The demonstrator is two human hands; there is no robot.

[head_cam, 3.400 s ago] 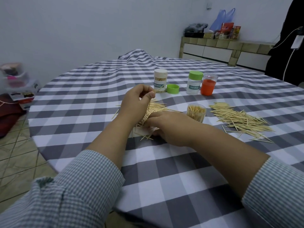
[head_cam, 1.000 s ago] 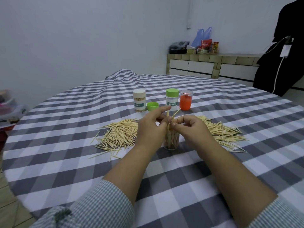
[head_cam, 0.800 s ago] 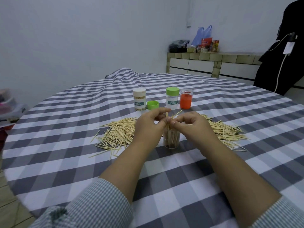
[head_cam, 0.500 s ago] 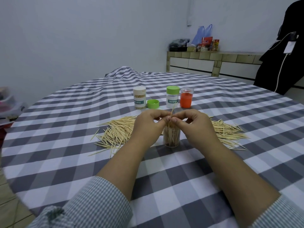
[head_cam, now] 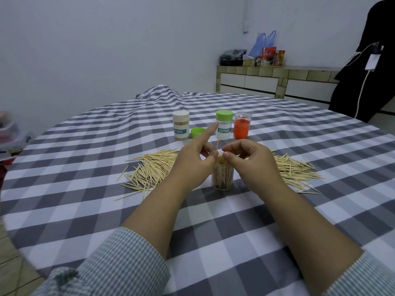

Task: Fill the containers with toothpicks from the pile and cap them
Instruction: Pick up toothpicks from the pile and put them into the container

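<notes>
Your left hand (head_cam: 193,161) pinches one toothpick (head_cam: 217,144) upright over the jar (head_cam: 222,175) between both hands; your right hand (head_cam: 249,159) curls loosely at the rim, seemingly holding nothing. Toothpicks are light, stiff and snappable, so grip mid-shaft.
</notes>
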